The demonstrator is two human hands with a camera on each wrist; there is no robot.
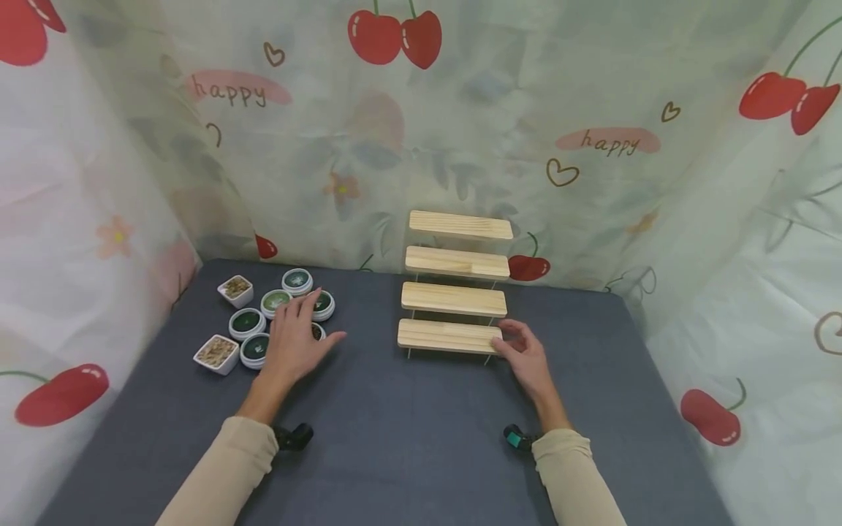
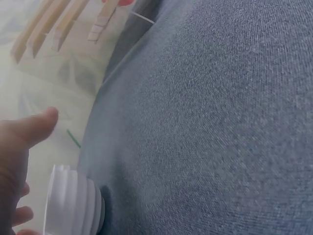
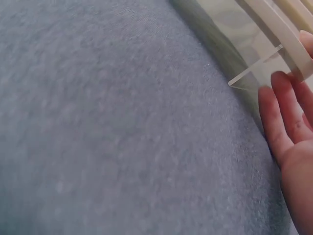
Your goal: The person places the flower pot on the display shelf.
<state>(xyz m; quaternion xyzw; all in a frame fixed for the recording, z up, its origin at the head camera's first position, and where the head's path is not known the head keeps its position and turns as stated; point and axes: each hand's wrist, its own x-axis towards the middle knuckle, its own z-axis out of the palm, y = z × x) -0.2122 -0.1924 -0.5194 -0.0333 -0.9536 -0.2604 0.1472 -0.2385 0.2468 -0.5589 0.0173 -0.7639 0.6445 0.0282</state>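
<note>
My left hand is over a cluster of round white tubs with green tops, fingers spread and the thumb held out to the right. A nearer tub shows left of the wrist, another tub at the fingertips; one under the hand is partly hidden. The left wrist view has a ribbed white tub beside the fingers. My right hand pinches the right end of the lowest board of a four-step wooden rack, thumb on top and fingers below.
Two square white dishes of small tan pieces stand left of the tubs. The rack's upper boards rise toward the printed curtain behind. Grey cloth covers the table; thin wire legs carry the rack.
</note>
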